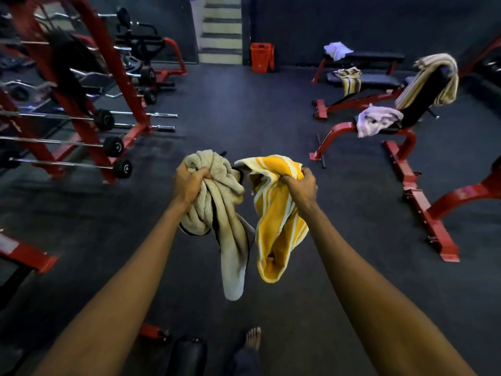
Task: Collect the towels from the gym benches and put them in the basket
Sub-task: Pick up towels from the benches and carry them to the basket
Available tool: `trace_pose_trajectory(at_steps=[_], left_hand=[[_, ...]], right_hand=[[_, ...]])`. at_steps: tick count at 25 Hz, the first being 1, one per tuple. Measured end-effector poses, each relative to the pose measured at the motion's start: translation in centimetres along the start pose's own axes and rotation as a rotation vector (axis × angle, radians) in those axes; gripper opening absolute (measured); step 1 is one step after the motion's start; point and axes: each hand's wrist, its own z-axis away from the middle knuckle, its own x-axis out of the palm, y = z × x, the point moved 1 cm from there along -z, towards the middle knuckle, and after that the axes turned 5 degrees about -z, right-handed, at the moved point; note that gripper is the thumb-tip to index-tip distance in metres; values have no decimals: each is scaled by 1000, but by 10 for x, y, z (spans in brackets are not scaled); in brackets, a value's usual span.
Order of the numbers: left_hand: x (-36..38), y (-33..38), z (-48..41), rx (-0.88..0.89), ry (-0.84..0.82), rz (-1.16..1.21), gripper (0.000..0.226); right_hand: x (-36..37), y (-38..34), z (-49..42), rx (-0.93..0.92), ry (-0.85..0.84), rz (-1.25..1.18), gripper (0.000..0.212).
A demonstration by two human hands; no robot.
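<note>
My left hand [189, 183] grips a bunched beige towel [227, 229] that hangs down over the dark floor. My right hand [302, 185] holds a yellow towel with white stripes [273, 226], also hanging. Both arms are stretched forward at chest height. An orange-red basket [260, 57] stands far ahead by the stairs. On the benches at the right lie a white towel [337, 50], a striped brown towel [349, 78], a pale lilac towel [375, 119] and a beige striped towel [433, 77] draped over an inclined backrest.
A red rack with barbells [81, 109] fills the left side. Red-framed benches [406, 169] stand at the right. Stairs [222, 28] rise at the back. A black pad [187, 354] and my bare foot [253, 337] are at the bottom edge. Dark rubber floor lies between.
</note>
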Motion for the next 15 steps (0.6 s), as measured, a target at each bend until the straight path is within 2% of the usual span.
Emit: trace_pose_trajectory(at_steps=[5,10,15], left_hand=[[81,23,-110,46,-63,0,27],[144,49,-230,62,-140,-71,72],[212,55,-347,62,-176,-98,81]], right_hand=[[-7,-16,-119,18,65,-1,71],[-12,-43,-249,25,114,-33,68],[-14,-55,-382,32,163,-51,70]])
